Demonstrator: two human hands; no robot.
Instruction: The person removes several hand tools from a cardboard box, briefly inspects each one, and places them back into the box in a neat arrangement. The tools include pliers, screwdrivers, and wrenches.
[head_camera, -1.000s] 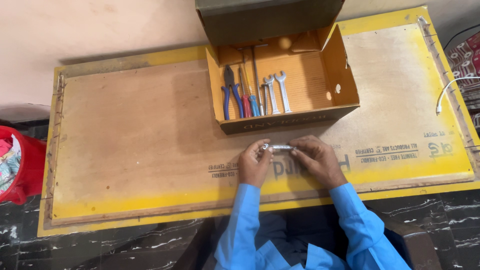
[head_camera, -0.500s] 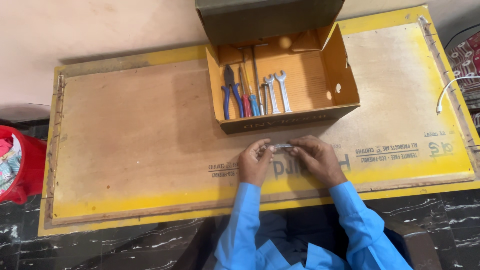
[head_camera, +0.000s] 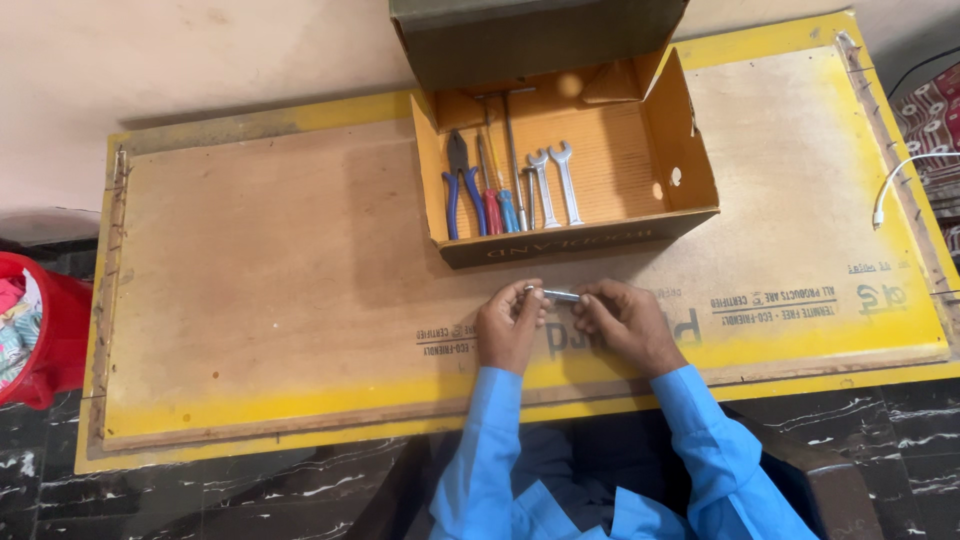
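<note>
My left hand (head_camera: 508, 325) and my right hand (head_camera: 625, 322) rest on the plywood board (head_camera: 270, 290), both gripping a small silvery metal tool (head_camera: 558, 295) held level between them. Just beyond the hands stands an open cardboard box (head_camera: 690, 165) with its lid raised. Inside it lie blue-handled pliers (head_camera: 459, 185), a red-handled screwdriver (head_camera: 490, 205), a blue-handled screwdriver (head_camera: 507, 205) and two silvery spanners (head_camera: 556, 182), side by side at the box's left. Both my sleeves are blue.
The board has a yellow border and lies on a dark marbled top (head_camera: 200, 500). A red bucket (head_camera: 45, 330) with cloth stands at the far left. A white cable (head_camera: 900, 180) hangs at the right edge. A pale wall runs behind.
Both hands with the metal tool have stayed in nearly the same place; only the fingers have shifted slightly around it.
</note>
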